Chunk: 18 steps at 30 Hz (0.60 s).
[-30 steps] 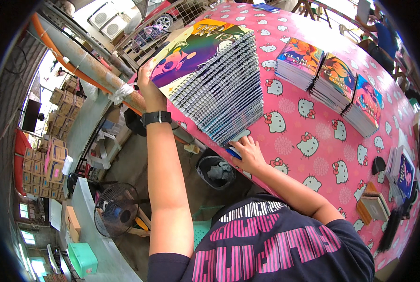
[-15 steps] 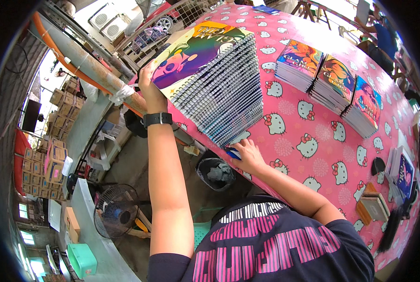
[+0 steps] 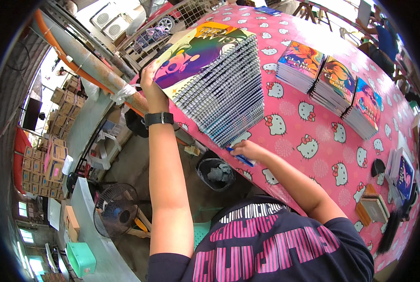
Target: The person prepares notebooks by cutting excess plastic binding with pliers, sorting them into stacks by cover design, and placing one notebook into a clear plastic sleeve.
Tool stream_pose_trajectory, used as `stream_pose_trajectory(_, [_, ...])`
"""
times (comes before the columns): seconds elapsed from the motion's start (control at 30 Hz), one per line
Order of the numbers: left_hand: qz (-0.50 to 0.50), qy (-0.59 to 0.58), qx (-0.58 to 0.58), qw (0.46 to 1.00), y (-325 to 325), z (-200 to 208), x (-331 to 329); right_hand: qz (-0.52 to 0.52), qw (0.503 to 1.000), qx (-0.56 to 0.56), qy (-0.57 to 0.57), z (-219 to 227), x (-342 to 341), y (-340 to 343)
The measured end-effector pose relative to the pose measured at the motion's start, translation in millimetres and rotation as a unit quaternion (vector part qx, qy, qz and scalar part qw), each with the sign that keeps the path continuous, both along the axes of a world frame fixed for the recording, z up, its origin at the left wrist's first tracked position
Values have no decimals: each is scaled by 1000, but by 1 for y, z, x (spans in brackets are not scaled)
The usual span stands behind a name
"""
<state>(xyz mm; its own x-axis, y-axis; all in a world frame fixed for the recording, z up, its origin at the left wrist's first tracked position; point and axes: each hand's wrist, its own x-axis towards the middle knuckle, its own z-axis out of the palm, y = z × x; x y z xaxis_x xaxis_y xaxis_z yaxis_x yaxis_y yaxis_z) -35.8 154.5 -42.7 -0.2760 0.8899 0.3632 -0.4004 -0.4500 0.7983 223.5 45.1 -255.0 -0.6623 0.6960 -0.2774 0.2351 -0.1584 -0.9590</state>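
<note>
One stack of spiral-bound notebooks (image 3: 217, 80) — yellow-purple top cover | on pink tablecloth (image 3: 323, 162), near edge | coils face wearer, long axis lower-left to upper-right | left hand (image 3: 150, 81) at corner, grip unclear | right hand (image 3: 250, 150) gripping slim blue tool (image 3: 245, 161)

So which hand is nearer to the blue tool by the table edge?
Right. The right hand has its fingers on the blue tool; the left hand is farther off, at the left side of the notebook stack's top.
</note>
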Motion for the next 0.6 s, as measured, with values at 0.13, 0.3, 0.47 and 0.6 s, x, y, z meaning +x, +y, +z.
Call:
stream_pose_trajectory(0.13, [-2,-8,1,1000,-2,1,-8,-99,875,391,-268,37,-11,-46])
stream_pose_trajectory(0.3, [15,0,0,1000,-2,0,-4,-107,856,436,-257,18,-10,-48])
stream_pose_trajectory(0.47, [8,-9,-4,1000,-1,0,-2,-95,850,445,-264,19,-9,-48])
stream_pose_trajectory(0.6, [5,-23,-2,1000,2,-2,-11,-99,854,447,-246,14,-11,-50])
